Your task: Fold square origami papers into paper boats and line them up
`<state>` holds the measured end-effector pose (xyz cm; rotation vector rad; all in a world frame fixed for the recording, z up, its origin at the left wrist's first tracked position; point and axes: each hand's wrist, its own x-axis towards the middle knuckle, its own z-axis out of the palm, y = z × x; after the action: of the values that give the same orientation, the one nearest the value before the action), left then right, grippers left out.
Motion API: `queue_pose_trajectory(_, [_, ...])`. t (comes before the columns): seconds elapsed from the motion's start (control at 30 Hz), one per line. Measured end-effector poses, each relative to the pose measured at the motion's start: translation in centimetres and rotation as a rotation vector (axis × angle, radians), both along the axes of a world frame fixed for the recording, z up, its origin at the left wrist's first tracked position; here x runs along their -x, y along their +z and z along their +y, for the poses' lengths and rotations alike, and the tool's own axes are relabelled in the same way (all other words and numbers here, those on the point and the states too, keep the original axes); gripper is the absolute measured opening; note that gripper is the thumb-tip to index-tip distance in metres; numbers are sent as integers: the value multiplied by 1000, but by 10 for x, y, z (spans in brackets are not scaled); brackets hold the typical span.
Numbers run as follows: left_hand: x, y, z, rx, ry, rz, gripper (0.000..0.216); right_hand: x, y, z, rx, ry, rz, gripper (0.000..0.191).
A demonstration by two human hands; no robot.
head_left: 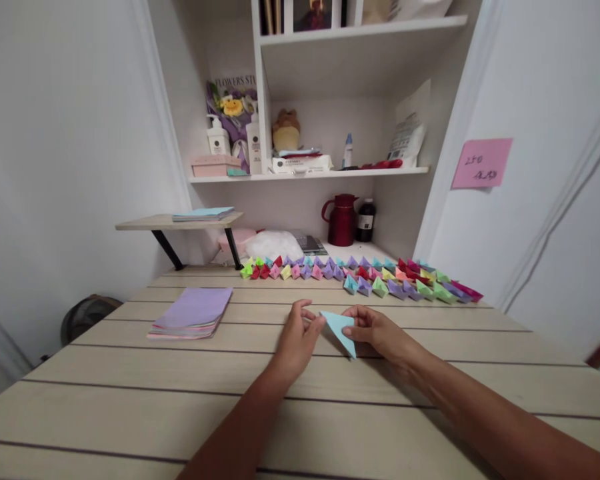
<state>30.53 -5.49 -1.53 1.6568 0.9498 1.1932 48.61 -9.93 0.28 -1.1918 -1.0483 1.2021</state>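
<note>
A light blue sheet of paper folded into a triangle (341,331) is held just above the table, with one point toward me. My right hand (373,329) pinches its right side, thumb on the near face and fingers behind. At the paper's upper left corner is my left hand (300,335), fingers curled and thumb tip against the corner; the thumb partly hides its grip. Beyond both hands, several small folded paper boats (380,287) stand in rows in many colours.
A stack of coloured paper sheets (193,312) lies on the slatted table (130,380) to the left. Behind it, a small raised shelf (155,223) carries more blue sheets (203,214). A red jug (342,221) and a dark bottle (365,221) stand at the back.
</note>
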Motion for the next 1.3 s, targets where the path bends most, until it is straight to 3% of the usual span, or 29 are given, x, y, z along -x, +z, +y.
queue_pose_trajectory(0.17, [8, 1, 13, -13, 198, -92, 28, 24, 10, 32, -70, -154, 87, 36])
queue_pose_trajectory(0.33, [15, 9, 11, -53, 274, -125, 26, 56, 3, 43, -176, -205, 174, 35])
queue_pose_trajectory(0.47, [10, 12, 7, -43, 214, -138, 27, 64, -1, 31, -241, -153, 168, 37])
queue_pose_trajectory(0.6, [5, 13, 3, -31, 135, -155, 13, 62, 1, 21, -270, -96, 115, 37])
queue_pose_trajectory(0.73, [11, 21, -1, -54, 141, -180, 19, 60, 6, 19, -310, -85, 57, 39])
queue_pose_trajectory(0.9, [15, 31, -6, -87, 123, -182, 20, 53, 20, 15, -368, -120, 47, 60])
queue_pose_trajectory(1.07, [14, 33, -7, -85, 89, -181, 20, 52, 30, 7, -256, -8, 10, 28])
queue_pose_trajectory(1.3, [14, 37, -12, -28, 23, -183, 31, 49, 23, 11, -213, 38, 125, 27])
